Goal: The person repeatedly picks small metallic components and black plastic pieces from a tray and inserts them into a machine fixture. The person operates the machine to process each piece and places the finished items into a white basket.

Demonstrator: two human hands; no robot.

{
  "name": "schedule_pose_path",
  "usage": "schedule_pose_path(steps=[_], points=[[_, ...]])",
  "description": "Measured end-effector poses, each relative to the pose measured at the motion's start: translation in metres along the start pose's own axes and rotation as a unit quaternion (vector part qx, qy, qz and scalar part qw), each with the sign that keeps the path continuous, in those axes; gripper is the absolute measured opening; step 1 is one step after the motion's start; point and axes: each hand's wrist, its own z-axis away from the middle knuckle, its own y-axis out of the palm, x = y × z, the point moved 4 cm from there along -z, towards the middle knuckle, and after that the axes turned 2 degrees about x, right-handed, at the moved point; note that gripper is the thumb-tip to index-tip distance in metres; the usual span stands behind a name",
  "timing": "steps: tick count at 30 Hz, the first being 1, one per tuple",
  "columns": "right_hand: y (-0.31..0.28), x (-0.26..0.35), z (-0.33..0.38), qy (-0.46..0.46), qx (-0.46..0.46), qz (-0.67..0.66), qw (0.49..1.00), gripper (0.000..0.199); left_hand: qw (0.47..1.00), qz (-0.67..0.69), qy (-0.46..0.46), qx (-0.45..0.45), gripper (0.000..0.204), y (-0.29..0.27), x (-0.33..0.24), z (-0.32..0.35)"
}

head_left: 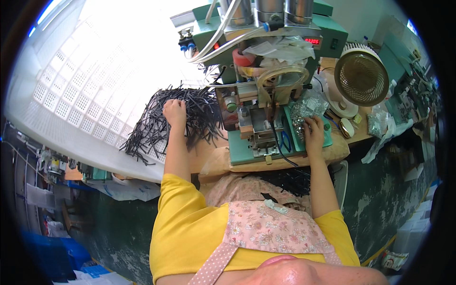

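Note:
My left hand (175, 113) rests on a heap of thin black strips (190, 126), left of a green bench machine. Its fingers are curled in and closed; what they hold, if anything, is hidden. On the machine's right side, my right hand (314, 133) lies over a heap of small shiny metal parts (299, 113). The fingers of that hand are bent and a little apart, their tips touching the parts. Between the hands is the machine's metal work head (280, 88), above a small clamp fixture (262, 137). A black cable hangs down in front of it.
A large white perforated crate (71, 109) fills the left side. White air hoses (223, 33) run to the machine's top. A round fan (362, 76) and a bag of small parts (377, 122) stand at the right. More black strips (289, 181) lie below the table's edge.

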Motion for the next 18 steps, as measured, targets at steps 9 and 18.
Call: schedule_pose_path(steps=[9,18], points=[[0.002,0.002,-0.004,-0.097,0.004,0.047,0.994,0.013,0.897,0.437,-0.066,-0.002,0.022,-0.073,-0.048,0.036],[-0.001,0.016,-0.006,-0.036,0.046,0.049,0.997,0.011,0.844,0.532,-0.055,-0.043,0.035,-0.076,-0.074,0.099]])
